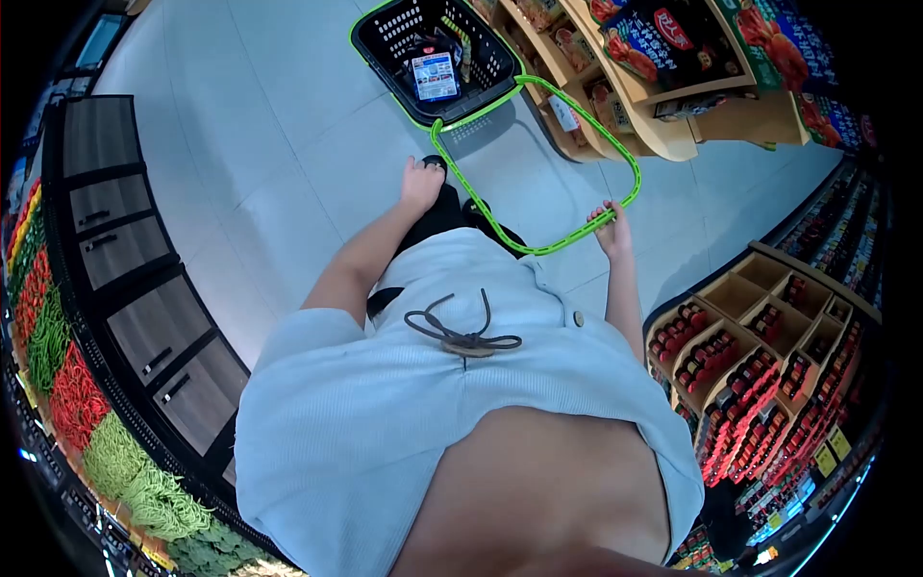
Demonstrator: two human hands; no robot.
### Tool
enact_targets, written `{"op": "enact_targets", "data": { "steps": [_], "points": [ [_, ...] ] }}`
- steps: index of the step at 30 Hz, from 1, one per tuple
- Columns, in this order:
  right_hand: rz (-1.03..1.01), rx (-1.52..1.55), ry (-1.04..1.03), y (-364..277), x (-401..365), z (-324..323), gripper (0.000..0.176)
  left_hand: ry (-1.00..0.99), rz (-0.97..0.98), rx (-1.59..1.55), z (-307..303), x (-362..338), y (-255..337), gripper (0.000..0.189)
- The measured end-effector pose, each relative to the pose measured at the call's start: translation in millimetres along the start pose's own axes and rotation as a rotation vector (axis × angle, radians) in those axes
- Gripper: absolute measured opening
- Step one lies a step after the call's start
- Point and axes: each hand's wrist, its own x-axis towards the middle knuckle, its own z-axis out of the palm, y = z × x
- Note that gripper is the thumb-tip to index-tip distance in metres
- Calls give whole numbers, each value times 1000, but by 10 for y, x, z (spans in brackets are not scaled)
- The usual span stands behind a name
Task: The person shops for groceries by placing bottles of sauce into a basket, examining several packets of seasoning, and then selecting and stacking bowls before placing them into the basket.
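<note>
The black plastic basket with perforated walls and a bright green rim (378,46) is on the pale grey tiled floor (250,144), ahead of the person's feet and beside the light wooden display shelf (663,135). Its long, bright green loop handle (546,251) reaches back toward the body, and the right hand (612,231) has its fingers clamped around the bar near the outer corner. The left hand (423,183) is apart from the basket and handle, nearest to the dark shoe (436,163); its fingers look loosely bent, though whether their tips meet I cannot tell. Inside the basket lie a blue-and-white printed package (436,77) and some darker packets, so the load is probably light to moderate. The basket and handle look stiff and hard to damage; smooth plastic could slide a little in a loose grip. The middle of the handle's far bar seems the best hold, for an even pull; a corner grip may let the basket swing sideways. The packets look softer than the basket and could shift if it tips.
</note>
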Motion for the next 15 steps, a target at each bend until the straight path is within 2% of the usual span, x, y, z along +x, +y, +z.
{"op": "enact_targets", "data": {
  "steps": [1,4,7,10,13,15],
  "points": [
    [14,4,40,13,-42,-152,19,16,10,-1,26,-82,66,16],
    [43,26,158,-1,-142,-538,17,-122,-67,-25,-59,-201,191,14],
    [32,50,285,-41,-269,-902,17,-185,-46,-6,-124,-220,209,13],
    [-61,-6,374,-33,-345,-1254,20,-128,34,12,-97,-196,282,13],
    [-114,-143,511,-58,-406,-1630,23,-91,-14,-102,-236,-104,335,13],
    [-154,-204,586,82,-546,-1871,25,-19,41,-119,-288,-135,434,13]
  ]
}}
